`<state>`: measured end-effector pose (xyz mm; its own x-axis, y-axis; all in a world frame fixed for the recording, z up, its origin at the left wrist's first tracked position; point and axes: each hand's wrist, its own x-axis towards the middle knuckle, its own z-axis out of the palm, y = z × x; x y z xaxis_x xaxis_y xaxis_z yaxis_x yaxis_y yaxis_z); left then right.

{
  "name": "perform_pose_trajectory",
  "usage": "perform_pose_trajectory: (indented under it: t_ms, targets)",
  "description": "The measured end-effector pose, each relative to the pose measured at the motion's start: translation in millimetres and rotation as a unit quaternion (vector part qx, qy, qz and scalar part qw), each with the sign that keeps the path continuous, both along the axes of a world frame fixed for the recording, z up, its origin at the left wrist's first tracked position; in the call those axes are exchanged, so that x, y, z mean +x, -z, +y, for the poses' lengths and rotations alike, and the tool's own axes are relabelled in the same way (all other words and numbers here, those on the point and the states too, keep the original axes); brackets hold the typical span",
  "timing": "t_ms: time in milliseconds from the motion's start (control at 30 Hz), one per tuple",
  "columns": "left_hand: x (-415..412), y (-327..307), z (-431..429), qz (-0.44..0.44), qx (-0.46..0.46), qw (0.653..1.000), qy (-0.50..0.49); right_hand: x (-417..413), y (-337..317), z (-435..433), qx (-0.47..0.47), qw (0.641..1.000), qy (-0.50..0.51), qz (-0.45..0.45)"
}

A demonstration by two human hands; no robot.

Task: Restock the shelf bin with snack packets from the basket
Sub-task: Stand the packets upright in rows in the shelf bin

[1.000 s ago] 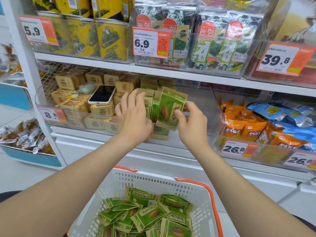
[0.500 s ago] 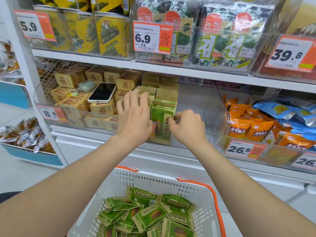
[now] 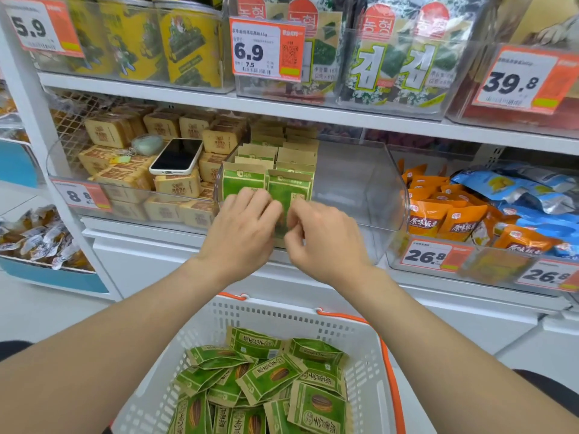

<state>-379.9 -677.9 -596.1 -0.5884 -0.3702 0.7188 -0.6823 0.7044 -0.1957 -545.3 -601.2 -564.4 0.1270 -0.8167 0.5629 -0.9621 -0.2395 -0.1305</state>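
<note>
1. Green snack packets (image 3: 294, 155) stand upright, long axis vertical, in rows filling the left half of the clear shelf bin (image 3: 360, 183) at the shelf's front edge.
2. Right grip (image 3: 326, 242) pinches the front-right packet (image 3: 289, 191) low down; left grip (image 3: 241, 227) lays bent fingers on the front-left packet (image 3: 239, 181), hold unclear through blur.
3. Basket (image 3: 282, 311) sits directly below both grips; its loose packets (image 3: 269, 375) lie flat, axes mixed, so the next reach is judged straight down, either grip equally near.

Left grip (image 3: 241, 228), right grip (image 3: 326, 242) bare. Left arm (image 3: 94, 355), right arm (image 3: 454, 355) bare up to picture edge. Dark cloth (image 3: 12, 349) low at both sides, too small to tell.
</note>
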Motion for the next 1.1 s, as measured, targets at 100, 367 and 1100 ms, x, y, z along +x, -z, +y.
perform_pose_trajectory:
  t_ms: [100, 367, 1100]
  targets:
    - [7, 24, 4, -0.12, 0.131, 0.984, 0.024, 4, 9, 11, 0.156, 0.986, 0.049, 0.039]
    - [0, 64, 28, -0.398, 0.301, 0.866, -0.029, -12, 86, 18, 0.502, 0.85, 0.054, 0.149]
    - [-13, 110, 22, -0.504, 0.384, 0.774, -0.007, -22, 244, 38, 0.557, 0.774, -0.007, 0.301]
